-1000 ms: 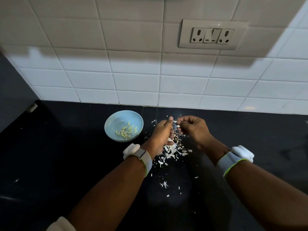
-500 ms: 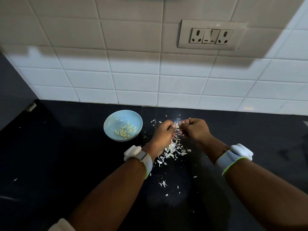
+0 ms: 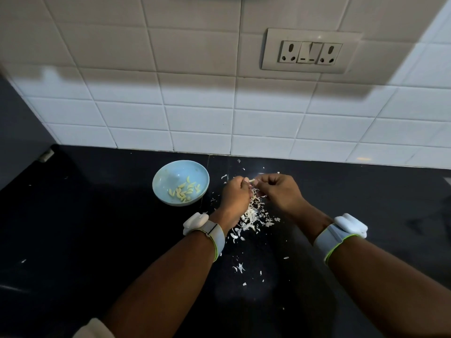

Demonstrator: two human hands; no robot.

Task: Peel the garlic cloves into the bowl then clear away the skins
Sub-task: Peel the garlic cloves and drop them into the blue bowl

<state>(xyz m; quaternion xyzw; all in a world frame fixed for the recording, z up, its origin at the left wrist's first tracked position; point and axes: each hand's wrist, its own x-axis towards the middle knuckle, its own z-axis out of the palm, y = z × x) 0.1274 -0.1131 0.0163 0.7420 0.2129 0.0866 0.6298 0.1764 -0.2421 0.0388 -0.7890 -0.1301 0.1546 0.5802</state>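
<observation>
Papery white skin clings to the small pale garlic clove [image 3: 251, 181] pinched between my left hand [image 3: 235, 198] and right hand [image 3: 280, 191], both in a narrow grip: light, slippery, best held at its tips, with the pale blue bowl [image 3: 180, 167] at nine o'clock.

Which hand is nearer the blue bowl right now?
Left. The left hand sits just right of the blue bowl; the right hand lies beyond it, farther right.
</observation>
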